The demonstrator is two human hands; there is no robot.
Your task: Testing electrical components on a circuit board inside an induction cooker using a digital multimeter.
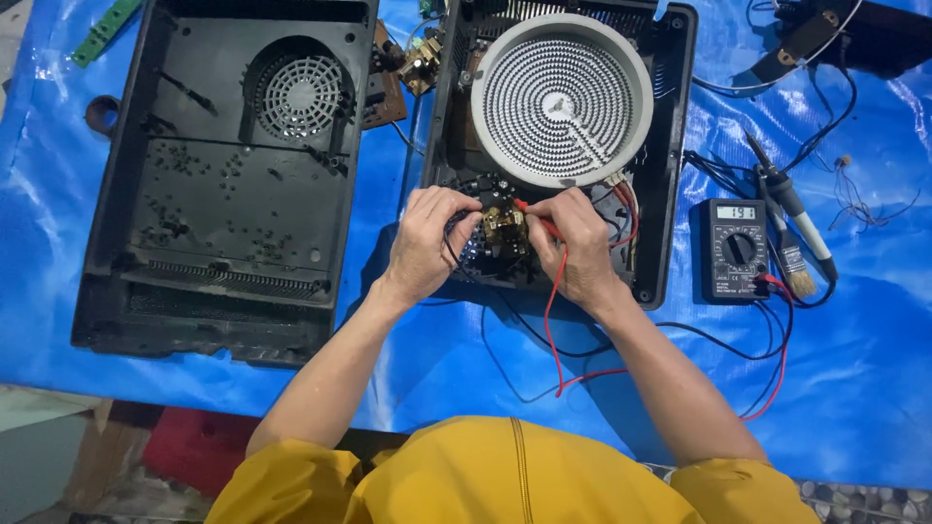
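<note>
Red and black test leads [553, 330] trail across the blue-covered tabletop [437, 359] to the multimeter [735, 249]. Left hand [424, 243] pinches a black probe, right hand [581, 245] a red probe [537, 219], both fingers closed, on the brass component [502, 225] inside the open cooker housing [670, 146], below the coiled heating element [560, 99].

brush [794, 275], empty black casing [223, 184]

probe tips hidden under hands [505, 238], multimeter [735, 249] digits too small, soldering station [845, 34] cut off
</note>
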